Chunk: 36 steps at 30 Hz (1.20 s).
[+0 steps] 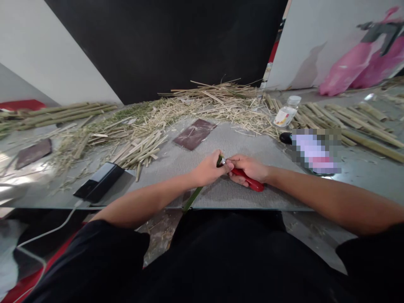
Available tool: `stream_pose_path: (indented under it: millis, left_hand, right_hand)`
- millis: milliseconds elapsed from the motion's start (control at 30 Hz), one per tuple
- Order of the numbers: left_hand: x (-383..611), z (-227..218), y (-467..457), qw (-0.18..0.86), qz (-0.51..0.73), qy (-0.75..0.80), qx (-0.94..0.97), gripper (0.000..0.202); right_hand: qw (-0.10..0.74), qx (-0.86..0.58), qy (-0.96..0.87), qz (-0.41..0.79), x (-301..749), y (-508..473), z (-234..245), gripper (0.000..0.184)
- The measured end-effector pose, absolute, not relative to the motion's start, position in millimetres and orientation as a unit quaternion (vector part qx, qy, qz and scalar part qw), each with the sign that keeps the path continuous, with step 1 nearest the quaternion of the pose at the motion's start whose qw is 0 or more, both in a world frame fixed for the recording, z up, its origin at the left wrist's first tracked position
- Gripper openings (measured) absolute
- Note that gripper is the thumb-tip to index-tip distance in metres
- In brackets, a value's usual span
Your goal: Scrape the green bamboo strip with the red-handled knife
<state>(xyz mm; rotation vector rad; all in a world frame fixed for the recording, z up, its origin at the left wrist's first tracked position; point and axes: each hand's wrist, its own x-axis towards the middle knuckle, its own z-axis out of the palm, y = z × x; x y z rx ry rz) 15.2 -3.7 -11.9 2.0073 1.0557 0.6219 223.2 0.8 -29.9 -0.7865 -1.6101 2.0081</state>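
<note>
My left hand (205,169) is closed around a green bamboo strip (193,198), which slants down past the table's near edge. In my right hand (251,168) is a red-handled knife (256,185), its handle pointing down to the right. The knife's short metal part meets the strip between my two hands, where the fingers nearly touch. Fingers cover most of the blade and the strip's upper end. Just beyond my hands, a dark brown sheet like sandpaper (195,134) lies flat on the grey table (167,176).
Thin strips and shavings (176,111) pile along the back. A black power bank (99,182) with a white cable sits left. On the right are a phone (312,153), a clear bottle (286,111), split bamboo pieces (362,122) and pink spray bottles (347,69).
</note>
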Motion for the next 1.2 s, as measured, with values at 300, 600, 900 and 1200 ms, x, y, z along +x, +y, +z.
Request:
stream_pose_path:
  millis: [300,600,900,1200]
  left_hand:
    - [16,-15,-4,0.349,0.215,0.428,0.806,0.039]
    - [20,-17,-1,0.318,0.226,0.479,0.787,0.034]
    - [16,-10,-5,0.361,0.242,0.442,0.785,0.047]
    - [19,-11,-12,0.322,0.216,0.461,0.798,0.036]
  right_hand:
    - [0.186,-0.301,-0.583,0.731,225,1,-28,0.028]
    - [0.254,-0.342,-0.554,0.715,219,-1,-27,0.025]
    - [0.199,-0.287,-0.577,0.738,227,5,-30,0.027]
    - [0.190,-0.296,-0.581,0.734,224,-1,-24,0.026]
